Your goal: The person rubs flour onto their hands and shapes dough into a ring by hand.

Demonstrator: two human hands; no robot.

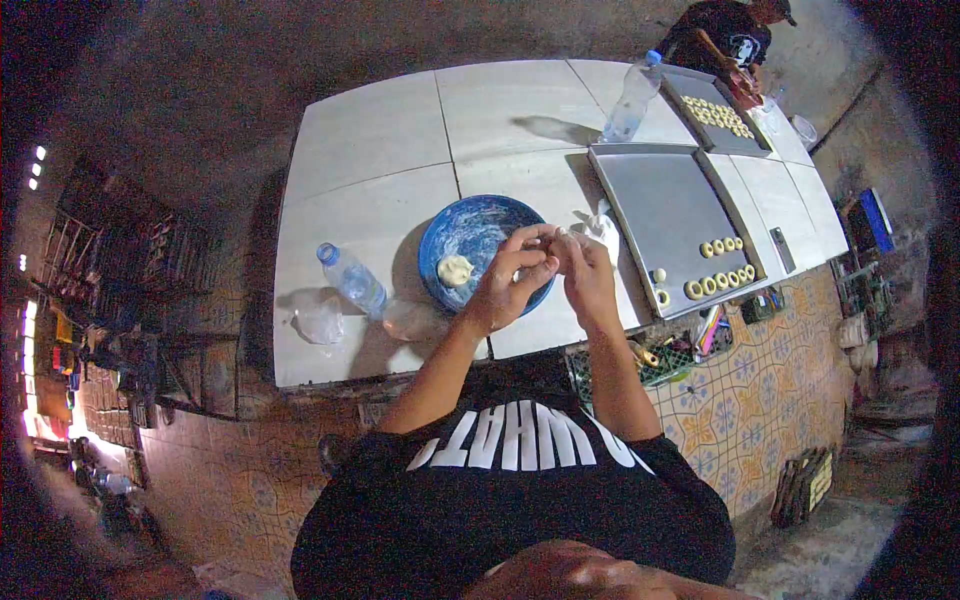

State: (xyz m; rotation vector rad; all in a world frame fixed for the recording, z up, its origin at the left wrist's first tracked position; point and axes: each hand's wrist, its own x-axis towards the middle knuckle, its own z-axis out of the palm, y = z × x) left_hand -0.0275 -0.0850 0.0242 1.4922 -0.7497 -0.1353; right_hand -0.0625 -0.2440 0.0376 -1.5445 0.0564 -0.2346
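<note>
My left hand (512,278) and my right hand (586,272) meet over the right rim of a blue bowl (432,235). Their fingertips are pinched together, and whatever is between them is too small and hidden to make out. Inside the bowl, whose surface is dusted white, lies a pale lump of dough (455,270). Just right of my hands is a dark metal tray (665,195) with several dough rings (720,281) along its near end. A small round dough piece (659,275) sits at that tray's near left corner.
A water bottle (352,280) and a clear plastic bag (318,318) are left of the bowl. Another large bottle (632,100) stands beyond the tray. A co-worker (735,45) is at a second tray (690,90) of rings. A phone (782,250) lies near the table's right edge.
</note>
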